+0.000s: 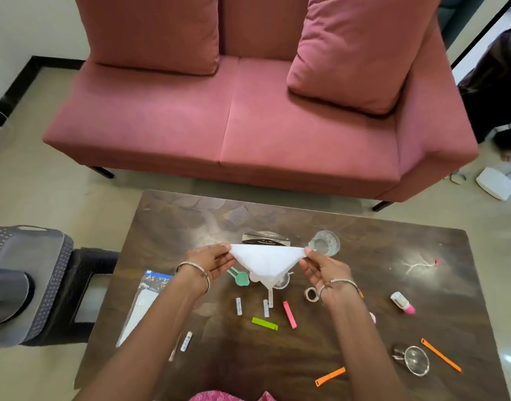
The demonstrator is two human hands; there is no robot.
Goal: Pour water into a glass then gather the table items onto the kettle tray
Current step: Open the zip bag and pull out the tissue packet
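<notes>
I hold a white napkin (265, 261) folded into a triangle above the dark wooden table (364, 241). My left hand (212, 260) pinches its left corner and my right hand (320, 267) pinches its right corner, with the point hanging down. A clear glass (325, 243) stands just beyond my right hand. Scattered on the table are a green clip (264, 323), a pink clip (289, 314), two orange strips (330, 376) (441, 355), a tape roll (311, 294), a small pink-capped bottle (402, 303), a metal strainer (416, 364) and small white tubes (238, 306). No kettle or tray shows.
A plastic packet (144, 305) lies at the table's left edge. A grey perforated basket (26, 273) sits on a black stool to the left. A pink sofa (248, 111) stands behind the table. Another person (497, 91) is at the far right.
</notes>
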